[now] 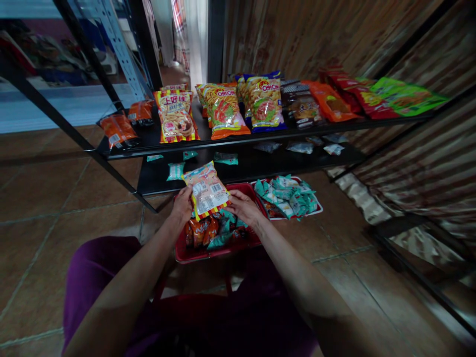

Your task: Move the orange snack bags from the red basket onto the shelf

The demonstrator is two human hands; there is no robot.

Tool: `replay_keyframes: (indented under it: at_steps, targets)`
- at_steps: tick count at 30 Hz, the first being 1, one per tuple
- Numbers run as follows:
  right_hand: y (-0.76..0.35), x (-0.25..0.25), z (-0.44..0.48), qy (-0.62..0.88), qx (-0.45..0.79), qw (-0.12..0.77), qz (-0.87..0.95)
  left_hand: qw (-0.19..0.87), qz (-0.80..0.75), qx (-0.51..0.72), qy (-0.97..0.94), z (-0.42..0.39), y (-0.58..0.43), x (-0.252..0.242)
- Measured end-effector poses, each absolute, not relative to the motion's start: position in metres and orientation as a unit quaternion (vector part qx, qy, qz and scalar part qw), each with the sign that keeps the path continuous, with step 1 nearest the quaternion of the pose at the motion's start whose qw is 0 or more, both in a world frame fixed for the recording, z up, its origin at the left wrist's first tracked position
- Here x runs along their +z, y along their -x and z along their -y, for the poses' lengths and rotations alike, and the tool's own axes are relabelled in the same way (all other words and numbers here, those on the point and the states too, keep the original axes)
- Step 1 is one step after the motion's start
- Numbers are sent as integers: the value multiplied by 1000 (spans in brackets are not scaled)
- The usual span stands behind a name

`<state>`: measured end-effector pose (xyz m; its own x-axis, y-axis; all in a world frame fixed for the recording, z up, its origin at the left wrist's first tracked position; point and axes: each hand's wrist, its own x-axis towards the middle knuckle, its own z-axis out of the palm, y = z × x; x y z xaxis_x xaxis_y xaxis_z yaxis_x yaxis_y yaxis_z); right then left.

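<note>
Both of my hands hold a snack bag (pixel 207 191) by its two sides, its printed back with a barcode turned up toward me. My left hand (pixel 183 202) grips the left edge, and my right hand (pixel 242 206) pinches the lower right edge. Beneath the bag is a red basket (pixel 193 255) with orange packets (pixel 203 232) and teal packets (pixel 220 241) in it; the bag hides part of its contents. On the shelf ahead, a red and yellow snack bag (pixel 176 116) leans upright beside other bags (pixel 226 111).
A black shelf rack (pixel 223 141) spans the front, its upper level carrying several snack bags, its lower level small teal packets (pixel 175 171) and clear ones (pixel 299 147). Right of the red basket, a second basket (pixel 318 208) holds teal packets (pixel 288 193). Corrugated sheeting (pixel 409 148) stands at right.
</note>
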<state>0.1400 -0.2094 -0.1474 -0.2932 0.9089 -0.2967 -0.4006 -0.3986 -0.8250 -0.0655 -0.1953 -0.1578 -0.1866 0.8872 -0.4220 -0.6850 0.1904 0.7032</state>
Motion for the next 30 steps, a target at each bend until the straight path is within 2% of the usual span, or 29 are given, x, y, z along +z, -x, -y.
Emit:
replay_keyframes:
  at_steps: [9, 16, 19, 24, 30]
  targets:
    - [-139, -161, 208, 455, 689, 433, 361, 563, -508, 632, -160, 198, 70, -148]
    - [-135, -179, 205, 512, 563, 419, 495, 534, -520, 643, -174, 196, 69, -147]
    - [-134, -181, 205, 532, 477, 417, 562, 531, -525, 642, -174, 197, 71, -147]
    - [-132, -166, 210, 488, 246, 392, 740, 524, -532, 641, -180, 198, 70, -147]
    - [-124, -155, 217, 419, 155, 343, 827, 499, -549, 635, -217, 202, 60, -146]
